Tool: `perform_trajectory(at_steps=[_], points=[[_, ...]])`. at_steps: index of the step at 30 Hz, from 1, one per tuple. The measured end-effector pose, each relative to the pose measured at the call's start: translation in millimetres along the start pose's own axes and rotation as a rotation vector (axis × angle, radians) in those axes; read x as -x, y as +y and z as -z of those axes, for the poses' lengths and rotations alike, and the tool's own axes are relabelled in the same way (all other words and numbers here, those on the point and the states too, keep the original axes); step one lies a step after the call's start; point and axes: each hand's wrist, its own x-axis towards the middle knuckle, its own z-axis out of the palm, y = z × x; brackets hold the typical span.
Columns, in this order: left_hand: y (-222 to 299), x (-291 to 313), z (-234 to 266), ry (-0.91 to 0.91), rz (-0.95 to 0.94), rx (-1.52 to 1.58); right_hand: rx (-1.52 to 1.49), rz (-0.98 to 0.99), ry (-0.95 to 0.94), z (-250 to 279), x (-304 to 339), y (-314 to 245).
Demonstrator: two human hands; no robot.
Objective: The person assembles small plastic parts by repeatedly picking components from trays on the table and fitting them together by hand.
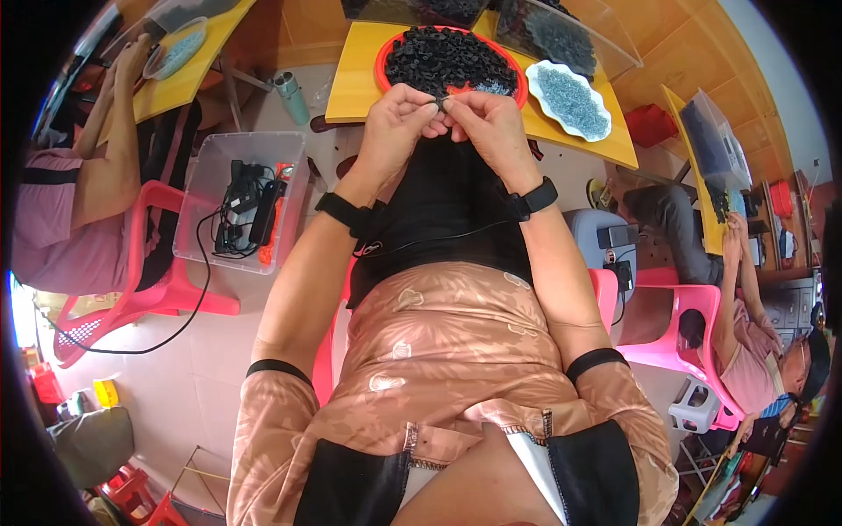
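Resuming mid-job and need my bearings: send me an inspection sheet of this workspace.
Surface: yellow table, partly covered.
Work things: red tray of black parts; white scalloped dish of small clear bluish pieces.
Clutter: clear bin of adapters at left; green flask beyond it.
Hands: left hand and right hand meet, pinching a small dark piece by the tray's near edge.
Cables: black cable loops out from the bin; thin wire crosses the black lap cloth.
Surroundings: one person at left, another person at right; pink chairs.
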Motion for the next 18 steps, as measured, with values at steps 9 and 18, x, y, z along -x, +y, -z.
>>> perform_trajectory(at_steps=[9, 18], points=[[-3, 1, -2, -0.023, -0.142, -0.133, -0.079, -0.018, -0.092, 9, -1, -6], [-8, 2, -5, 0.018, -0.104, -0.223, 0.303, 0.148, 0.061, -4, 14, -11]])
